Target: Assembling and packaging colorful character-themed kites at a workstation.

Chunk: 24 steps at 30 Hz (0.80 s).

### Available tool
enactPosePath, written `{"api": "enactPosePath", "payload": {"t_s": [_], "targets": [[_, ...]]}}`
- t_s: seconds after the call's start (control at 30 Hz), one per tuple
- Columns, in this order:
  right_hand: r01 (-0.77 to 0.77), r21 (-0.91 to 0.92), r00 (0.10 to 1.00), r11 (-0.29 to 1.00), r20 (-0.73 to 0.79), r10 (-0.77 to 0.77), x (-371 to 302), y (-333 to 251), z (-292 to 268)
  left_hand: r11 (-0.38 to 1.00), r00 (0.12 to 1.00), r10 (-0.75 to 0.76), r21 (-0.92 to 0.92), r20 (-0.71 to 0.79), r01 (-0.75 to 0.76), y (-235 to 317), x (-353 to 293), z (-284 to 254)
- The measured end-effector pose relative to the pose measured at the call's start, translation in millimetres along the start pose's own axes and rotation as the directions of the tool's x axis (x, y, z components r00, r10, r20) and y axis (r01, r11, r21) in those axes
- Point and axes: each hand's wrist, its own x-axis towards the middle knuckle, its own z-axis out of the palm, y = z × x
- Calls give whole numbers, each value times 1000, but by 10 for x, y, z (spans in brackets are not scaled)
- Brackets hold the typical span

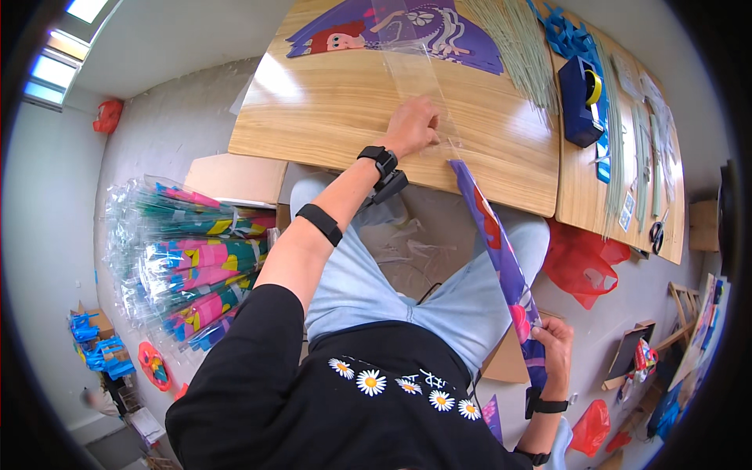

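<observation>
My left hand (413, 127) is over the near part of the wooden table, its fingers curled together at the edge of a long clear plastic sleeve (415, 74). The sleeve stretches from the far side of the table down to the pointed tip of a purple printed roll (500, 251). That narrow roll slants down across my right thigh. Near its lower end, my right hand (554, 345) grips it between thumb and fingers. Flat purple printed sheets (439, 31) with a cartoon figure lie at the table's far side, partly under the sleeve.
Bundles of thin pale sticks (513, 51) lie at the far right, beside a blue tape dispenser (581, 102) and black scissors (658, 233). Wrapped colourful rolls (204, 266) are stacked at my left. A red plastic bag (580, 262) sits below the table's right side.
</observation>
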Motion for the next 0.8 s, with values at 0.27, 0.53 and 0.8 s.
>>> {"api": "enactPosePath", "payload": {"t_s": [0.27,0.53,0.8], "targets": [[13,37,1000,999,24,-14,-36,25,-30,992,1000,-4,-128,7,4,-126,20,55],[-38,45,999,998,17,38,-25,-67,65,996,984,-81,-59,-159,72,152,-217,138],[-77,46,995,996,61,75,-72,27,-5,999,929,-5,-33,-370,-7,260,-430,284]]}}
